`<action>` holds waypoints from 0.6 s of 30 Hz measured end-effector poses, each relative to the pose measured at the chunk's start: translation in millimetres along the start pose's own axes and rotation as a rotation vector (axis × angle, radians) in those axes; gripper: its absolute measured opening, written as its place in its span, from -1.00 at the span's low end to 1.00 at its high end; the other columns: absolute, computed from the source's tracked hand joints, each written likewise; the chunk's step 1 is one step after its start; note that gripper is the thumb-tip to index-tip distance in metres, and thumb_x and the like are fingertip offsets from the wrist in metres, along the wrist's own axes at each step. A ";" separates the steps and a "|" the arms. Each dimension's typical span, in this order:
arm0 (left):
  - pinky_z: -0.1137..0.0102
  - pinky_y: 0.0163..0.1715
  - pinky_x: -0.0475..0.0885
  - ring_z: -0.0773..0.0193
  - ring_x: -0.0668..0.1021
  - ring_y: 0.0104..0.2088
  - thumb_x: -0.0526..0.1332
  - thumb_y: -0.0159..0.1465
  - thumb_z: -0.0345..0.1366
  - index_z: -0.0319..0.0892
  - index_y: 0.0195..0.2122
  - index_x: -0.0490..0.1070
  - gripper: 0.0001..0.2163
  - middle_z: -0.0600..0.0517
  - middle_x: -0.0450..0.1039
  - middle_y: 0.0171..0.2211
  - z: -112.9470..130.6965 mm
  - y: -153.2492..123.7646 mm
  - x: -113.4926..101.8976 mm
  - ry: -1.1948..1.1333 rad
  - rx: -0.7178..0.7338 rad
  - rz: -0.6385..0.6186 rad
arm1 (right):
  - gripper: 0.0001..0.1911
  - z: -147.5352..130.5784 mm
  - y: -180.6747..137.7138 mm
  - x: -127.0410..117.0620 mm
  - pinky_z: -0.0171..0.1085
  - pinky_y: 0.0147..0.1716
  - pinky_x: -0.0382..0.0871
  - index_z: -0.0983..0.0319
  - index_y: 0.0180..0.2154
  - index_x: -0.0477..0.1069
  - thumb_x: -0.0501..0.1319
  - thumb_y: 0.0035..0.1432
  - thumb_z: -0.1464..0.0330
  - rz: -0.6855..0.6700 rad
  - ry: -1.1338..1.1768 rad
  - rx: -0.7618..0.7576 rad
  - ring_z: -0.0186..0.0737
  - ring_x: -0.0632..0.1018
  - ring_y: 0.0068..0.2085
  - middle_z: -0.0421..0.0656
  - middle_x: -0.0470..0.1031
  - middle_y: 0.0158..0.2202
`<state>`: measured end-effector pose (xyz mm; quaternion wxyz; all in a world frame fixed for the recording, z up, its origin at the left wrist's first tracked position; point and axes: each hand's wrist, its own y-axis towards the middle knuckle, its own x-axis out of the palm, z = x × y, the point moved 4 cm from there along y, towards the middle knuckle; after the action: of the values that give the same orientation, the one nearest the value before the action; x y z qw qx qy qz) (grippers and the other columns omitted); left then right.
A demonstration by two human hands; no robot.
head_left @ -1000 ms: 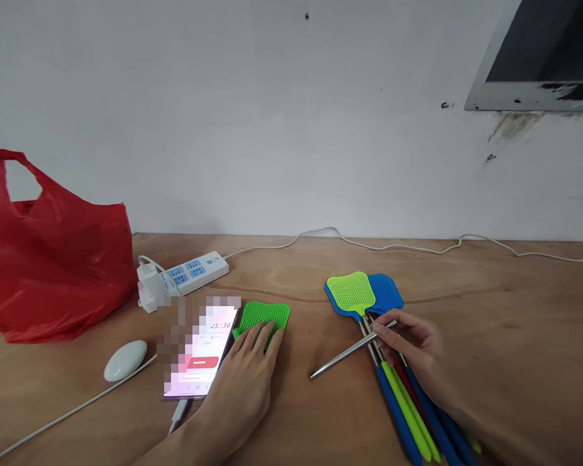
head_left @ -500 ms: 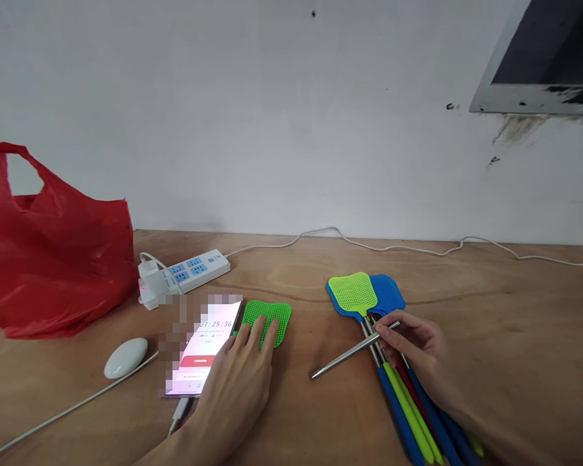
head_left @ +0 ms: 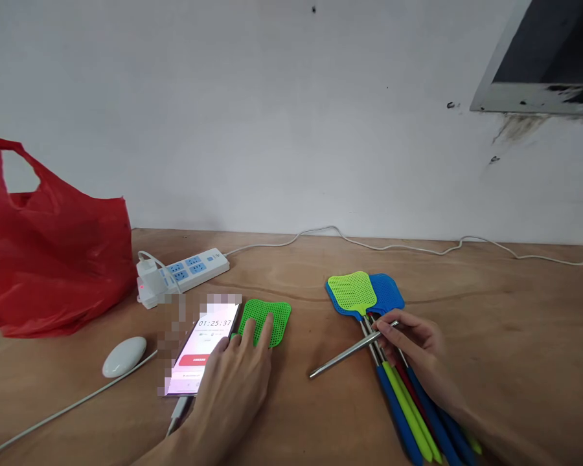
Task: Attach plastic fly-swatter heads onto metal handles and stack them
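Pointing leftward and toward the person, a slim, silver-coloured metal rod [head_left: 340, 358] is held near its far end by the right hand [head_left: 420, 343], whose fingers are drawn together in a light pinch of thumb and forefinger. The rod's long axis is thus set aslant above the brown wooden surface [head_left: 315, 421]; whether its free end is supported there cannot be told. The flat, bright-green perforated paddle head [head_left: 257, 310] is placed to the left of that free end and farther from the person, apart from it; if the rod's line were prolonged, the head would be missed on its near side. The head is best reached by the left hand [head_left: 238, 382], by which it is partly covered: the fingers are loosely extended across the holes, and whether any of it is gripped is hidden. Just left of the head, a dark-edged phone with a lit, pinkish-white screen [head_left: 208, 336] is partly overlapped by the same hand. Beneath and beside the right hand, a bundle of metal-shafted swatters with blue and lime-green handles [head_left: 412, 411] is laid, its lime-green perforated head [head_left: 352, 292] and blue perforated head [head_left: 387, 293] turned away from the person; its shafts are crossed by the rod, contact being unclear.
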<state>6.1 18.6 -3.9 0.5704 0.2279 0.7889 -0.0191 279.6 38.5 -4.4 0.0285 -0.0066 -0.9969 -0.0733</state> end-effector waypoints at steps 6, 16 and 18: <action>0.07 -0.13 0.52 -0.08 0.59 -0.07 0.06 0.41 -0.34 -0.25 0.31 0.14 -0.55 -0.25 0.46 0.08 2.5 -0.2 -12.9 -0.236 0.071 0.203 | -0.74 1.8 1.7 -0.4 -0.41 -0.63 0.31 0.21 -0.40 0.55 0.43 0.06 0.15 0.004 0.055 0.018 -0.36 0.43 -0.58 -0.23 0.48 -0.56; 0.24 -0.10 0.48 0.07 0.60 -0.09 0.04 0.47 -0.25 -0.11 0.10 0.28 -0.77 -0.05 0.54 -0.03 22.3 -6.3 -28.7 -0.667 0.358 0.028 | -0.75 -3.1 -4.1 12.9 -0.36 -0.56 0.42 0.23 -0.33 0.61 0.41 0.08 0.16 -0.171 0.129 0.081 -0.27 0.54 -0.47 -0.15 0.57 -0.49; 0.27 -0.16 0.47 0.08 0.61 -0.17 0.03 0.47 -0.25 -0.09 0.06 0.30 -0.80 -0.03 0.57 -0.12 24.3 -7.4 -26.5 -0.678 0.362 0.002 | -0.74 -2.5 -6.4 15.7 -0.34 -0.55 0.44 0.23 -0.30 0.61 0.39 0.11 0.16 -0.220 0.105 0.077 -0.26 0.54 -0.47 -0.13 0.59 -0.47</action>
<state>31.5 -4.0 10.0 0.7493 0.3064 0.5393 -0.2320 264.0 32.0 -2.0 0.0725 0.1077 -0.9908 -0.0380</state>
